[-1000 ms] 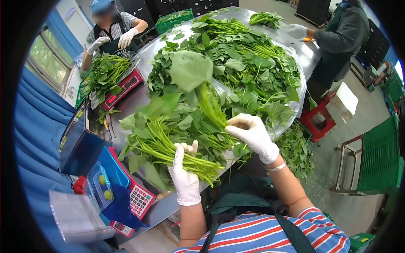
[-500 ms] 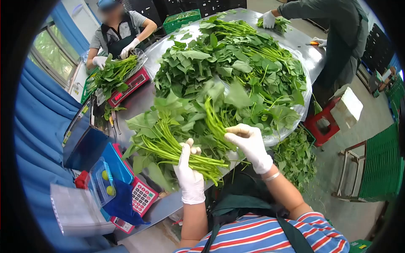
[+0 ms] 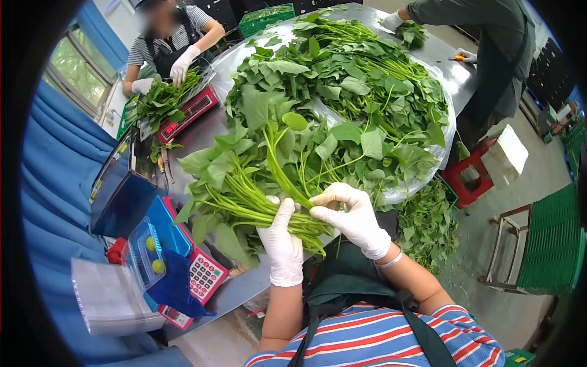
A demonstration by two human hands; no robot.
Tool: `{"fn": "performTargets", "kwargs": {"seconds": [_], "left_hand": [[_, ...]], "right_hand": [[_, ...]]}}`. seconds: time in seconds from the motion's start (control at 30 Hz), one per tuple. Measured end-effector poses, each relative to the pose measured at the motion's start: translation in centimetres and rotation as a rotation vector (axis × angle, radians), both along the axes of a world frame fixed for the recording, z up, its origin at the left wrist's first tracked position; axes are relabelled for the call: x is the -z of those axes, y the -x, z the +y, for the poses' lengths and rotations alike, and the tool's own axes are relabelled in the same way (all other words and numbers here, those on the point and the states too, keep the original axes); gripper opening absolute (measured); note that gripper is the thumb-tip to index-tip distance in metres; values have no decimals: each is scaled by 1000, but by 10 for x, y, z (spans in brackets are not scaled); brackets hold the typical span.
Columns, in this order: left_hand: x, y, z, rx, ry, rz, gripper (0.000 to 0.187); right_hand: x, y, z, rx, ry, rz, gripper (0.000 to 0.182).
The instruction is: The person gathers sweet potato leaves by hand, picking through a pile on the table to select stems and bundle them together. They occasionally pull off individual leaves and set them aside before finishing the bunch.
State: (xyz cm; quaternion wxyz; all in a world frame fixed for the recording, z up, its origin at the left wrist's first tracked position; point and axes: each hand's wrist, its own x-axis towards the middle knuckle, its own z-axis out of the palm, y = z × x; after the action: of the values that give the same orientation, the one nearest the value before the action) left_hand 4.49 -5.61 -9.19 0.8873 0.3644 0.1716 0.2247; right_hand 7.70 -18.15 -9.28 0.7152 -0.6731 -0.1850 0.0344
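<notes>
My left hand (image 3: pixel 284 241), in a white glove, is wrapped round a bunch of leafy green stems (image 3: pixel 244 199); the stem ends stick out to the right and the leaves spread up and left. My right hand (image 3: pixel 351 217), gloved too, pinches a few leafy stems (image 3: pixel 280 165) between thumb and fingers. These stems lie against the top of the bunch, close to my left thumb. Behind both hands a large heap of leafy greens (image 3: pixel 348 85) covers a plastic sheet (image 3: pixel 449 122) on the metal table.
A co-worker's gloved hand (image 3: pixel 182 66) is over greens on a red scale (image 3: pixel 189 115). Another person (image 3: pixel 498 55) stands at the far right side, holding an orange-handled tool (image 3: pixel 458 57). A pink-edged keypad scale (image 3: pixel 205 275) sits left; a red stool (image 3: pixel 471 174) and green crate (image 3: pixel 553 238) stand right.
My right hand has moved left and slightly down, bringing its few stems against the bunch in my left hand. The co-worker at the red scale has shifted their hands over the greens.
</notes>
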Motion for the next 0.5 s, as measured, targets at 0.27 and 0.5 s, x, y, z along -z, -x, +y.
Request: {"fn": "performTargets", "kwargs": {"seconds": [0.27, 0.5], "left_hand": [[0, 2, -7, 12, -103, 41, 28], [-5, 0, -3, 57, -251, 8, 35]], "right_hand": [[-22, -4, 2, 50, 236, -142, 23], [-6, -6, -4, 41, 356, -264, 20]]}}
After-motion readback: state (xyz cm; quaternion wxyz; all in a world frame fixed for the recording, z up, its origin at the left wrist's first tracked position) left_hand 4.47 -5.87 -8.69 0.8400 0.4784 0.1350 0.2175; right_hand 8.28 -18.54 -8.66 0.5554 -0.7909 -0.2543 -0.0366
